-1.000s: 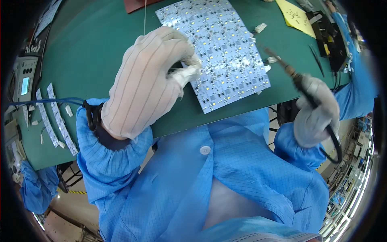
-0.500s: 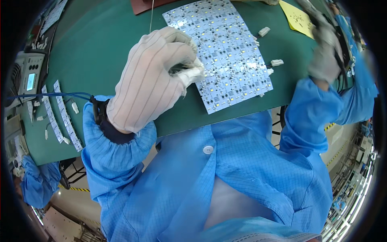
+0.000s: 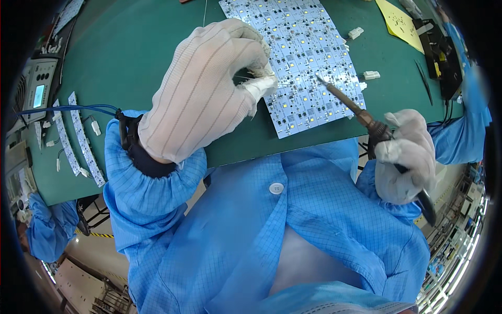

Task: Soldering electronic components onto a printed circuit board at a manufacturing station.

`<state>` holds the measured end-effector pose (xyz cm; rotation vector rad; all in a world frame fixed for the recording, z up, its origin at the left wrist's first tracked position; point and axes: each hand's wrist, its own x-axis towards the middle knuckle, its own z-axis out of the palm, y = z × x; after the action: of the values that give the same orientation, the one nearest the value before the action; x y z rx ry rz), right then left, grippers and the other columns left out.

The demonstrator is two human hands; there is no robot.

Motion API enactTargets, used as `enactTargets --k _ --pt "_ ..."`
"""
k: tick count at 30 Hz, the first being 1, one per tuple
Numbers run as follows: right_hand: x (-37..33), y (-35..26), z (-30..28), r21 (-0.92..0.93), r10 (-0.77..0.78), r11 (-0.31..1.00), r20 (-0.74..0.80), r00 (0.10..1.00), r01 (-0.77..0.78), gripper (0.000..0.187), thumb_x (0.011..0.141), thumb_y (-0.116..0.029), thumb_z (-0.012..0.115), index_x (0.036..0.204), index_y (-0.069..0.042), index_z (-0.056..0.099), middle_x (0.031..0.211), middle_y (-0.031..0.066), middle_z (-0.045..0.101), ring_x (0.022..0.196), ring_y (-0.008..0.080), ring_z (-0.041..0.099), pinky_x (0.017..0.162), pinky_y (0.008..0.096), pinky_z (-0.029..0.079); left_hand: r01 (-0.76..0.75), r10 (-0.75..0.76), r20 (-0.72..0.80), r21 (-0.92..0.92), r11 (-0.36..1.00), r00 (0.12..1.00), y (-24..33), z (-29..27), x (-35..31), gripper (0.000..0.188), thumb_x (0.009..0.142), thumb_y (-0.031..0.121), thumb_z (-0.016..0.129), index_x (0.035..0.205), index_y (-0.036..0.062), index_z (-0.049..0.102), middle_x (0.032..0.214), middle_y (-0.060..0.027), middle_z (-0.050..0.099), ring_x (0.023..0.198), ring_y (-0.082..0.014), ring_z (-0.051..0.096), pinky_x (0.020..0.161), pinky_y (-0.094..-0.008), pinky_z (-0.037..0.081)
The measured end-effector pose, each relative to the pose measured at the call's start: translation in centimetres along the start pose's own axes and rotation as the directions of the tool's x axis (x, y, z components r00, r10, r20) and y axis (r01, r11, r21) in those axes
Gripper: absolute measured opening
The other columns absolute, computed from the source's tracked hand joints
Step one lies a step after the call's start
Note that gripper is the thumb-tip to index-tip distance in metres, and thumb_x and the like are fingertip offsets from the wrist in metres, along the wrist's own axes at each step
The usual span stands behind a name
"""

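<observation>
Centrally, toward the top of the view, a pale rectangular circuit panel (image 3: 308,57) lies flat on a green table (image 3: 120,68), dotted with rows of small yellowish squares and dark parts; its lower edge sits near the table's front edge. My left grip (image 3: 204,97), in a white striped glove, is at the panel's left side, thumb and forefinger pinched together on a thin wire (image 3: 205,13), whose end pokes out over the panel. My right grip (image 3: 407,157), also gloved in white, is closed around a soldering iron (image 3: 346,99), its tip pointing left over the panel; I cannot tell whether the tip touches the surface. Just beyond the panel's right edge are small white connectors (image 3: 371,75). Farther right lie a yellow sheet (image 3: 400,26) scattered with tiny dark bits, dark tweezers (image 3: 424,82) and a black box (image 3: 442,60). On the far left, two narrow strips (image 3: 85,138) lie side by side, near a grey device (image 3: 37,78) with a lit display. A blue cable (image 3: 68,108) runs to the black band (image 3: 149,165) on my left wrist. I wear a blue coat (image 3: 230,225); another person's blue sleeve (image 3: 49,226) shows at lower left.
</observation>
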<state>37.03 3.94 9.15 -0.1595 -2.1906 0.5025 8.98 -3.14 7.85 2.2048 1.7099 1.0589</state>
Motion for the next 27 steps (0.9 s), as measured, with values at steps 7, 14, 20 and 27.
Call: enactTargets --k 7,14,20,27 --pt "1.4 -0.2 -1.2 0.256 0.271 0.924 0.083 0.959 -0.284 0.042 0.103 -0.031 0.035 0.091 -0.001 0.063 0.073 0.0079 0.061 0.063 0.0166 0.048 0.061 0.0327 0.044 -0.037 0.037 0.004 -0.019 0.999 0.999 0.5 -0.1 0.3 0.021 0.064 0.015 0.079 0.077 0.0081 0.063 0.094 -0.0044 0.064 0.082 -0.0246 0.060 0.072 -0.0341 0.045" --pt "1.6 0.0 -0.4 0.273 0.205 0.939 0.051 0.977 -0.211 0.047 0.102 -0.036 0.035 0.093 -0.001 0.065 0.074 0.0107 0.064 0.064 0.0184 0.053 0.064 0.0344 0.047 -0.040 0.040 0.010 -0.024 0.999 0.999 0.4 0.0 0.3 0.021 0.064 0.015 0.079 0.077 0.0091 0.063 0.094 -0.0033 0.064 0.083 -0.0238 0.060 0.073 -0.0345 0.045" --pt "2.3 -0.1 -0.7 0.245 0.188 0.942 0.179 0.966 -0.229 0.045 0.102 -0.034 0.038 0.093 0.001 0.064 0.072 0.0103 0.063 0.061 0.0182 0.053 0.065 0.0352 0.047 -0.027 0.027 0.004 0.008 1.000 1.000 0.5 0.0 0.3 0.021 0.064 0.016 0.079 0.076 0.0090 0.063 0.094 -0.0030 0.064 0.084 -0.0235 0.060 0.074 -0.0340 0.046" --pt "2.1 0.2 -1.2 0.306 0.379 0.866 0.117 0.918 -0.397 0.034 0.100 -0.026 0.047 0.101 0.003 0.064 0.084 0.0122 0.065 0.064 0.0132 0.053 0.057 0.0238 0.044 -0.004 0.004 0.021 -0.001 1.000 1.000 0.5 0.0 0.4 0.020 0.064 0.015 0.078 0.075 0.0084 0.063 0.093 -0.0032 0.065 0.084 -0.0230 0.060 0.074 -0.0337 0.046"
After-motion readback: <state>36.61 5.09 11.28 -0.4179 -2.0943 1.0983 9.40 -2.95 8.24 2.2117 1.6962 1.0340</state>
